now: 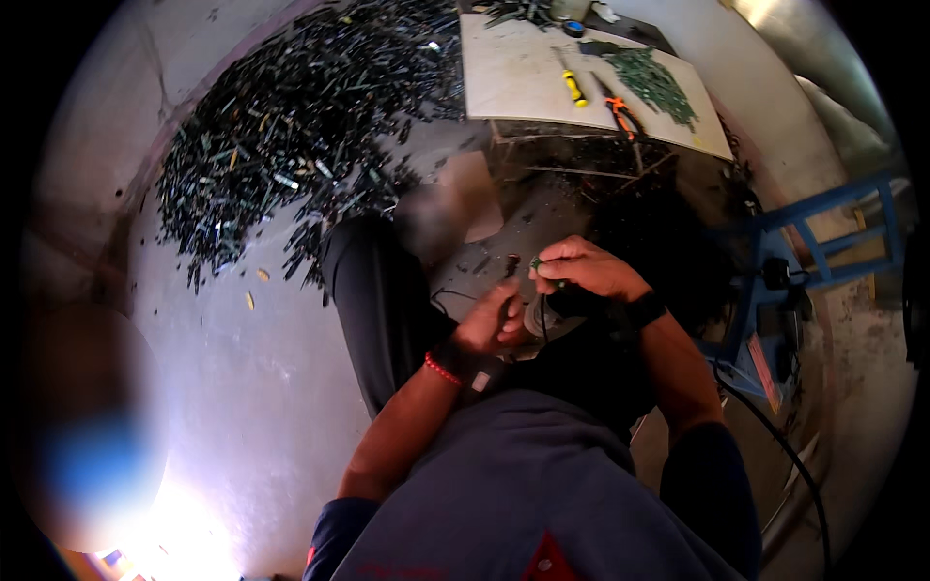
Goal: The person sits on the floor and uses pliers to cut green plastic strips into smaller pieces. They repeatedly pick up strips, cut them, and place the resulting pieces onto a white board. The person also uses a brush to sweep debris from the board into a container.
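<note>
My left hand (496,316) is closed in front of my lap, with a red bead bracelet (444,369) on its wrist. A small dark brownish thing (511,261) stands just beyond its fingertips; blur hides what the fingers hold. Close by on the right, my right hand (587,268) pinches a small green piece (536,262) between thumb and fingers. A thin dark cord (543,320) hangs below that hand. The two hands are near each other but apart, above my knees.
A big heap of dark strips (300,136) covers the floor at far left. On a low pale tabletop (513,82) lie a yellow screwdriver (573,87), orange-handled pliers (620,114) and a pile of green strips (654,82). A blue frame (823,266) and black cable (790,455) are at right.
</note>
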Action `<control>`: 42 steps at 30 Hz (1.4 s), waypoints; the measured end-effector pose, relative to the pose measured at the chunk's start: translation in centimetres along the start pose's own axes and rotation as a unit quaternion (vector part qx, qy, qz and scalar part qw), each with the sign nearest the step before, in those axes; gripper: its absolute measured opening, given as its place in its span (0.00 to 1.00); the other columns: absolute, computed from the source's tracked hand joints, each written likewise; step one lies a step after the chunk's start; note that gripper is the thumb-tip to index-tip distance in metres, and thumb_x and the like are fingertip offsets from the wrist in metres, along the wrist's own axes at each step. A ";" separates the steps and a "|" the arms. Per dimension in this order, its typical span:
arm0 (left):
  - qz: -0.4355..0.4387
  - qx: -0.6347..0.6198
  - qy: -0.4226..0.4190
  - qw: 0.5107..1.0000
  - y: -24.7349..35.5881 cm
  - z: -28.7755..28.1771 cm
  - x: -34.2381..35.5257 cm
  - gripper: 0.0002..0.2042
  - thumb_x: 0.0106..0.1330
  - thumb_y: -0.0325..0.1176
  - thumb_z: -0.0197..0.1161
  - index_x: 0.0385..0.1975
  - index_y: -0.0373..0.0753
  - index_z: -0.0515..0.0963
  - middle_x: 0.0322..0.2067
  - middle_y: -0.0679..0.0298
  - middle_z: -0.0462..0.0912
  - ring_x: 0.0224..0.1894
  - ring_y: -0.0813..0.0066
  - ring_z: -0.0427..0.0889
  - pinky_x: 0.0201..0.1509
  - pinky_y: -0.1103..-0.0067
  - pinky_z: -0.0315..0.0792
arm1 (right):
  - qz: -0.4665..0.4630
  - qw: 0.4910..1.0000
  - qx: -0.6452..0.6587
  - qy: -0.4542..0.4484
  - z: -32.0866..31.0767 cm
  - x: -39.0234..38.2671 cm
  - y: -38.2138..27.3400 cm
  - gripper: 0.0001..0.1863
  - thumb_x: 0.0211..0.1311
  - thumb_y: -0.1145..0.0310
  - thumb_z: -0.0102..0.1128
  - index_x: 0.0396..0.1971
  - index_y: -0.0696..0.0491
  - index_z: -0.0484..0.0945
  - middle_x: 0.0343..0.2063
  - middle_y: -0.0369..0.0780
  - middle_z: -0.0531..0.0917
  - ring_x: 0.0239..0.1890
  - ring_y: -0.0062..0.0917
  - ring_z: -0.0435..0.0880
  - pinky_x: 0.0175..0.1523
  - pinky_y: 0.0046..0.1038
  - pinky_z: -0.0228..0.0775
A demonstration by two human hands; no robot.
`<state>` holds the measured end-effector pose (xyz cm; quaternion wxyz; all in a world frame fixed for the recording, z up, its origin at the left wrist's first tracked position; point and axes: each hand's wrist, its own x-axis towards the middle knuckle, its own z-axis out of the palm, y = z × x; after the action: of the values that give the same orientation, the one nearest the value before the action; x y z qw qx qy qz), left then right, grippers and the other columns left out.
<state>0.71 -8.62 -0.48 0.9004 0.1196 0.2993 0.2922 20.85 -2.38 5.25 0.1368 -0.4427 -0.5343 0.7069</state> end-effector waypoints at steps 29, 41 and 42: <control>0.005 0.181 0.118 0.976 -1.6 -2.0 2.2 0.27 0.64 0.63 0.42 0.18 0.42 0.63 0.12 0.65 0.63 0.12 0.75 0.57 0.17 0.80 0.54 | -0.183 0.658 -0.182 0.707 -10.1 -4.7 0.6 0.16 0.48 0.61 0.64 0.32 0.57 0.77 0.20 0.39 0.80 0.23 0.26 0.78 0.32 0.27 0.70; 0.011 0.191 0.136 0.972 -1.9 -2.9 2.9 0.23 0.65 0.54 0.51 0.18 0.40 0.69 0.14 0.63 0.71 0.13 0.77 0.66 0.17 0.81 0.60 | -0.183 0.830 0.385 0.359 -9.6 -4.2 0.7 0.19 0.65 0.56 0.45 0.32 0.57 0.76 0.18 0.31 0.68 0.19 0.18 0.63 0.25 0.24 0.58; 0.015 0.192 0.144 0.971 -1.8 -3.1 2.9 0.23 0.65 0.54 0.51 0.19 0.39 0.70 0.14 0.63 0.71 0.13 0.76 0.67 0.17 0.81 0.60 | -0.192 0.838 0.410 0.305 -8.6 -3.3 0.8 0.18 0.65 0.56 0.45 0.33 0.57 0.76 0.19 0.32 0.70 0.21 0.19 0.64 0.28 0.24 0.59</control>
<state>1.52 -8.22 -5.05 0.8039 0.2511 0.4742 0.2567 29.61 0.57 5.81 0.5945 -0.4282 -0.2013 0.6501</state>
